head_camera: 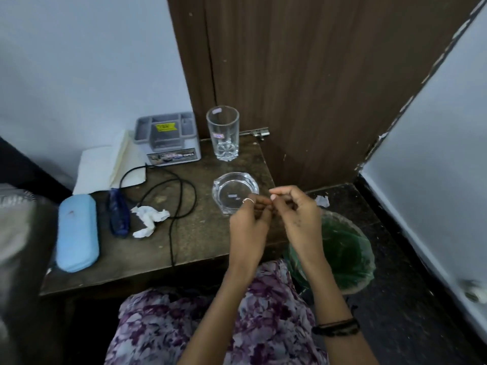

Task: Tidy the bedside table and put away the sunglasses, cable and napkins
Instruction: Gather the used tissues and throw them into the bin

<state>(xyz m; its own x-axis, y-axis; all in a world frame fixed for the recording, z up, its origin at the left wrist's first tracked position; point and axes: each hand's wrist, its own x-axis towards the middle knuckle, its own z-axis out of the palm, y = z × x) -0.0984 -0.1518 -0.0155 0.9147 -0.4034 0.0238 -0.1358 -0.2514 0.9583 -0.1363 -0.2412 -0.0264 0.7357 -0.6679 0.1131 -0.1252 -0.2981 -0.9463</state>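
Bedside table [210, 241], tidying barely begun: crumpled napkin [149, 219] and black cable [181, 198] are seen at nine o'clock of left hand [247, 227] and right hand [297, 217], fingers curled together, contents undeterminable; sunglasses not identifiable.

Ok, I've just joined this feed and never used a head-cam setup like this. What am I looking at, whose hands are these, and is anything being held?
There is one picture, from a camera worn on a person's head, looking down at their own hands. No robot is involved. The left hand and right hand meet over the edge of the bedside table, fingers curled together; whether they pinch something small is too fine to tell. On the table lie a light blue glasses case, a dark blue item, a black cable, a crumpled napkin, flat napkins, a grey organiser, a drinking glass and a glass ashtray. A green-lined bin stands on the floor.
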